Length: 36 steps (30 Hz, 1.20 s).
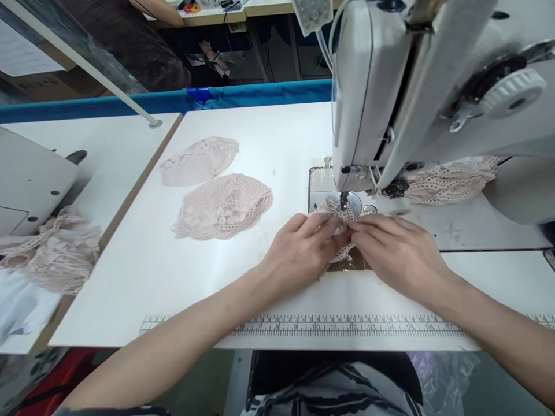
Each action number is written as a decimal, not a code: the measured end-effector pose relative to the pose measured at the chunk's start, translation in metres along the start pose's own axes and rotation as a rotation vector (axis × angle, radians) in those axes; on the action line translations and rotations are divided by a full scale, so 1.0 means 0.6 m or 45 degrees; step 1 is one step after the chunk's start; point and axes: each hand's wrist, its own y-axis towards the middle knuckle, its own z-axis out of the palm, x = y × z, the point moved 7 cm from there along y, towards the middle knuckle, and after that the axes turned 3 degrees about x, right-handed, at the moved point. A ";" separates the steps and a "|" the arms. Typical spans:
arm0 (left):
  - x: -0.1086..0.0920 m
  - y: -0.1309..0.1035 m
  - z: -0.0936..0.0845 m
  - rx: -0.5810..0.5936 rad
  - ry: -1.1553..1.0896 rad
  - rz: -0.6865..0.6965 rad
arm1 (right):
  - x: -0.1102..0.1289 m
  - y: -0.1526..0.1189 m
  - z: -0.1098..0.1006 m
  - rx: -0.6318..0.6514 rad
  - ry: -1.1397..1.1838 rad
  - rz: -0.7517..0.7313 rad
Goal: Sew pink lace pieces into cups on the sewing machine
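Note:
A piece of pale pink lace fabric [330, 207] lies under the presser foot [344, 200] of a white sewing machine [352, 86]. My left hand [306, 245] grips its left side, fingers bent and pressed together. From the right, my right hand [396, 248] pinches the same lace, its fingertips almost meeting those of my left. Both hands hide much of the piece. Left of them, a scalloped lace cup piece [223, 208] rests flat on the white table [208, 277], with a second, plainer lace piece [200, 162] just behind it.
More pink lace [453, 180] is bunched beneath the machine arm. A printed ruler strip [303, 326] runs along the front edge. At far left, gathered lace [65, 254] sits by another machine [32, 179]. A blue cloth edge [269, 94] borders the back; another person's arm [162, 11] shows beyond.

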 end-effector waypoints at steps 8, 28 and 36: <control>0.000 -0.003 0.003 0.031 -0.037 -0.012 | 0.013 0.001 -0.003 0.030 -0.060 -0.015; 0.030 0.008 0.014 0.055 -0.070 -0.049 | 0.007 0.008 0.011 -0.031 -0.156 -0.024; 0.049 0.015 0.029 0.061 -0.070 -0.082 | -0.004 0.018 0.016 -0.012 -0.222 -0.027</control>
